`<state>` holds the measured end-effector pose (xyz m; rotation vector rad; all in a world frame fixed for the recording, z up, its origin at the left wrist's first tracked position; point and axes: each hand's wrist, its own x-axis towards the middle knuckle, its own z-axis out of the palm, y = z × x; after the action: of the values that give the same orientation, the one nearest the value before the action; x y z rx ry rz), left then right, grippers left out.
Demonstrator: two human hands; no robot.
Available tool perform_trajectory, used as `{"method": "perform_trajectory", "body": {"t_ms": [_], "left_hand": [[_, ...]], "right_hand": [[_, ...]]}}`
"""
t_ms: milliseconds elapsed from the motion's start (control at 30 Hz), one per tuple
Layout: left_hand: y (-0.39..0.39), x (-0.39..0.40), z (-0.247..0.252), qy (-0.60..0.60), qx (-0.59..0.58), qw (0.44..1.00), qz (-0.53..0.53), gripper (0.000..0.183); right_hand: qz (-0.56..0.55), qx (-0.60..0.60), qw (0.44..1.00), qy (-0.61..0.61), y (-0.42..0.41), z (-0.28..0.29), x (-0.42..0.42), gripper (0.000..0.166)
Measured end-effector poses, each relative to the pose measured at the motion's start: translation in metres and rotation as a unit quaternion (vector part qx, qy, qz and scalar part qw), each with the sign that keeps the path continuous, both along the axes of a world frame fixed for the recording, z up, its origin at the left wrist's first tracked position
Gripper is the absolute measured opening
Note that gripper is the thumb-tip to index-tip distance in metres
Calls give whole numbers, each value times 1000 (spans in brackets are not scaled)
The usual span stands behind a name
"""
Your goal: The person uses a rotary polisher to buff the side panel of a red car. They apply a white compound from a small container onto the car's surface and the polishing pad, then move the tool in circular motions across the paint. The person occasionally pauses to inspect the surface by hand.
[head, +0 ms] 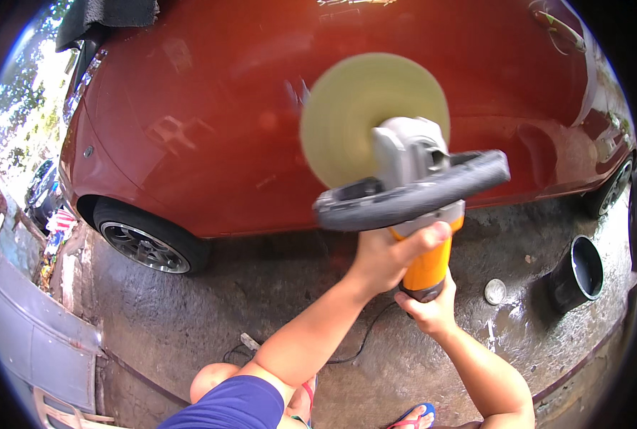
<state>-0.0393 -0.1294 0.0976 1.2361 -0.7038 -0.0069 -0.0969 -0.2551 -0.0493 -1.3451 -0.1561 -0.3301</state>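
A rotary polisher [428, 257] with an orange body, grey metal head and black D-shaped handle is held in front of me. Its round yellowish pad [345, 118] is blurred and lies over the side of a red car [232, 134]; whether it touches the paint I cannot tell. My left hand [385, 257] is closed around the front of the orange body, just below the black handle. Around the dark rear end of the body is my right hand [434, 308], its fingers partly hidden behind the tool.
A black bucket [586, 268] and a round pale lid-like disc [495, 291] are on the wet concrete floor at the right. A dark cord [364, 346] runs behind my arms near a small pale block [250, 341]. A plastic chair [61, 410] stands at lower left.
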Motion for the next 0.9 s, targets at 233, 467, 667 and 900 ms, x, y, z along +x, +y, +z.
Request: {"method": "perform_trajectory", "body": {"t_ms": [233, 467, 667, 900], "left_hand": [[71, 11, -15, 38, -73, 996, 27, 79], [70, 16, -71, 88, -95, 991, -38, 87], [23, 8, -66, 84, 18, 993, -77, 55], [-15, 13, -77, 59, 85, 993, -51, 43]], "right_hand": [[-40, -194, 978, -64, 27, 31, 14, 97], [-60, -262, 963, -2, 8, 13, 6, 96], [-85, -159, 983, 44, -8, -35, -13, 88], [-32, 27, 993, 107, 4, -67, -20, 77]]}}
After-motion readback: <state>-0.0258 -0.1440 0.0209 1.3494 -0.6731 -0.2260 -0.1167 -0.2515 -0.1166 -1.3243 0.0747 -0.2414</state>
